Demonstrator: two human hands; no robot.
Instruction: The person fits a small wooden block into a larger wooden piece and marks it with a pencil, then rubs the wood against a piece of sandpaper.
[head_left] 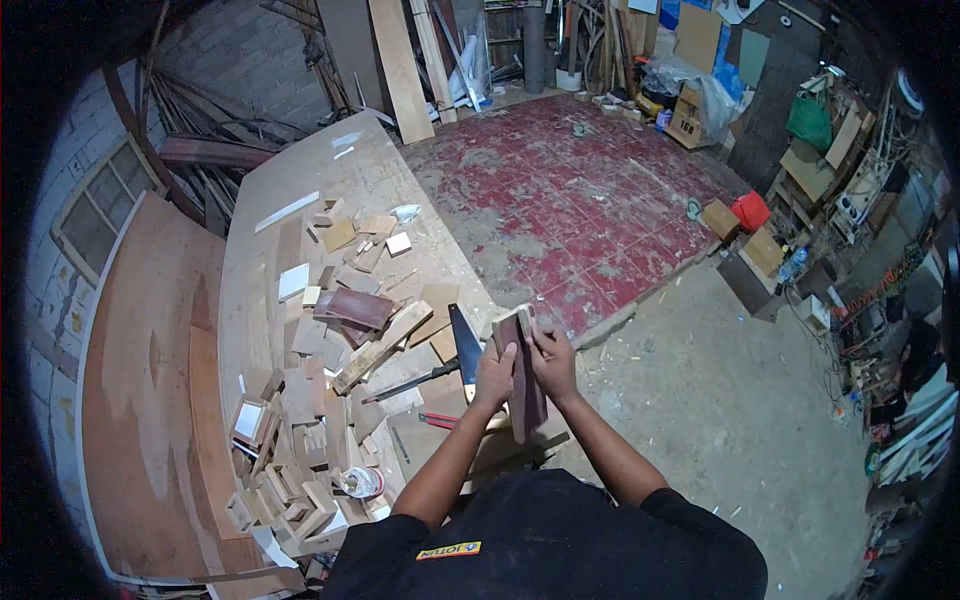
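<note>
My left hand and my right hand are closed around a dark reddish-brown piece of wood with a pale top edge. It is held up in front of my chest, near the corner of the workbench, its lower end tilted toward me. Just left of my left hand lies a handsaw with a dark blade, partly covered by the hand. Beside it are a long thin dark tool and a red-handled tool.
Wood offcuts are heaped along the bench. Small wooden frames and a clear jar stand at its near end. A curved plywood panel flanks the left. Right of the bench are a raised red floor and cluttered shelving.
</note>
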